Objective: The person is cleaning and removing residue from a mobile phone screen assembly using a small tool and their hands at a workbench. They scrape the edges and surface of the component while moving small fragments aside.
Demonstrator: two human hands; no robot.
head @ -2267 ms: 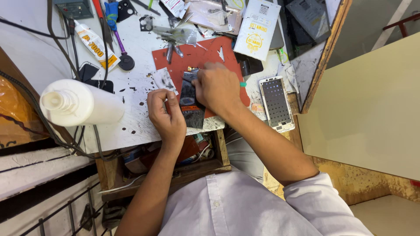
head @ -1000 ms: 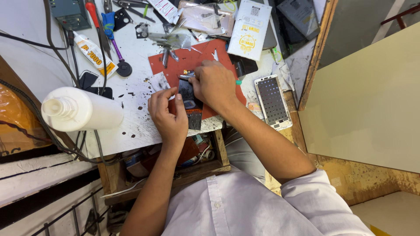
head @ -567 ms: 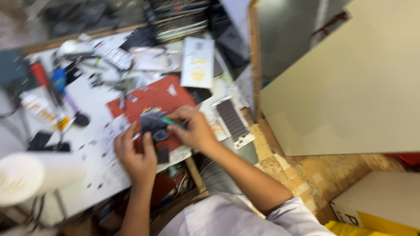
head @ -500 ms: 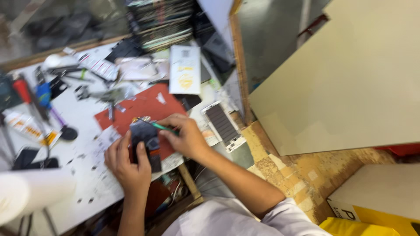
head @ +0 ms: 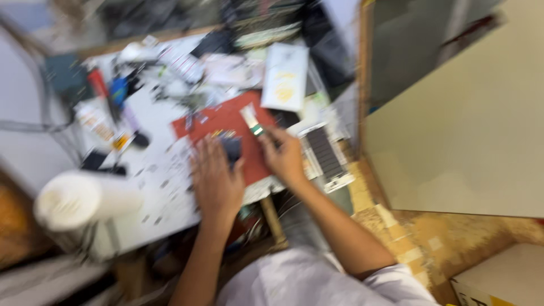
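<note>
Left hand (head: 215, 181): mine, laid palm-down over the small dark device (head: 231, 148), fingers spread and flat; it looks to be pinning the piece so it cannot slide. No closed grasp visible.
Right hand (head: 285, 158): fingers pinched narrow on a slim tool with a green band (head: 253, 122), tip angled up and away from the device; held pen-fashion, presumably for fine control.
Device position: on the red mat (head: 226, 122), near its lower edge, between both hands.
Phone screen panel (head: 324, 152): flat, just right of my right hand, set aside.
Worktop (head: 153, 187): white, speckled, heavily cluttered; white paper roll (head: 85, 198) at left.
Room: pale board at right; the view is blurred.
</note>
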